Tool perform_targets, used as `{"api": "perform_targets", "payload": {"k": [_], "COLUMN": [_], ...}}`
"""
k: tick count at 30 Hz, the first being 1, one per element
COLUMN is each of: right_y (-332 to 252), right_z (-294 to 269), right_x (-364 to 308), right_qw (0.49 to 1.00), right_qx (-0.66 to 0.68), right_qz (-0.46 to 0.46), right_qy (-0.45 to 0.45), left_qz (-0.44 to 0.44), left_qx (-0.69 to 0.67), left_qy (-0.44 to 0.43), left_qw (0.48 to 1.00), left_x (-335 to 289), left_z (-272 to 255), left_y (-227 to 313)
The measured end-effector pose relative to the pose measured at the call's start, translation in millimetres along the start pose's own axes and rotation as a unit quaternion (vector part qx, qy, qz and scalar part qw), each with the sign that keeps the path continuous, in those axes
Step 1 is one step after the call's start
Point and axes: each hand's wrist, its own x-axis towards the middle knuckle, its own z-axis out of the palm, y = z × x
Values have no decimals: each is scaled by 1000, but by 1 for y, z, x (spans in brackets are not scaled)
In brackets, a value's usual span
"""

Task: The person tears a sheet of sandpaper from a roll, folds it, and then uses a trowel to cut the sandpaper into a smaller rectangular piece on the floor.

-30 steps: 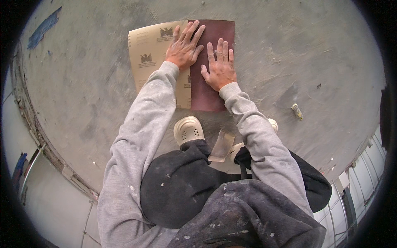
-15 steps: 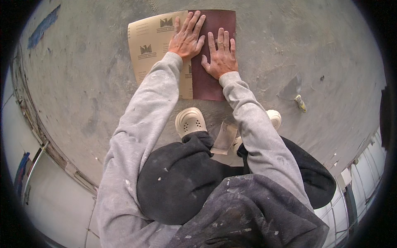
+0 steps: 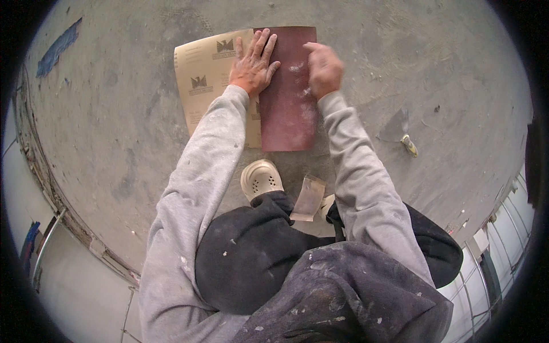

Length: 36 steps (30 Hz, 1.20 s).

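Note:
A sheet of sandpaper lies on the concrete floor, its beige printed backing (image 3: 197, 106) facing up on the left and its dark red grit side (image 3: 289, 108) up on the right, apparently folded over. My left hand (image 3: 251, 68) rests flat across the line where the two sides meet, fingers stretched out. At the right edge of the red part is my right hand (image 3: 326, 68), closed into a fist with the knuckles against the edge and somewhat blurred. Nothing shows inside it. Pale dusty marks spot the red surface.
To the right lies a putty knife (image 3: 403, 134) with a wide blade. A small clear, flat piece (image 3: 309, 198) lies between my light clogs (image 3: 262, 176). A blue strip (image 3: 59, 47) is on the floor at far left. White panels (image 3: 83, 257) stand along the lower left.
My right hand has gone from lying flat on the red side to a fist at its right edge, baring pale marks. My left hand stays flat on the sheet.

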Motion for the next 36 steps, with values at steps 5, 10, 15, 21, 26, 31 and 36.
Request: {"api": "perform_targets", "payload": {"k": [5, 10, 15, 21, 26, 31, 36], "right_y": [-9, -7, -13, -36, -63, -8, -39], "right_z": [-45, 11, 11, -5, -12, 3, -21], "right_x": [61, 32, 31, -43, -49, -94, -96], "right_qw": [911, 928, 915, 889, 864, 920, 842], "right_qx": [393, 316, 302, 321, 346, 207, 384], "right_qz": [123, 185, 248, 303, 325, 326, 371], "right_qy": [16, -62, -99, -122, -168, -62, -72], "left_qz": [1, -3, 1, -9, -6, -14, -16], "left_qx": [0, 6, -11, 11, 16, 25, 27], "left_qy": [-9, -25, -10, -16, -16, -21, -31], "left_qw": [1000, 1000, 1000, 1000, 1000, 999, 999], "left_x": [1, 2, 2, 0, -5, 1, 0], "left_z": [-5, -9, -2, -9, -3, -6, -9], "left_y": [2, 4, 2, 3, 4, 5, 4]}}
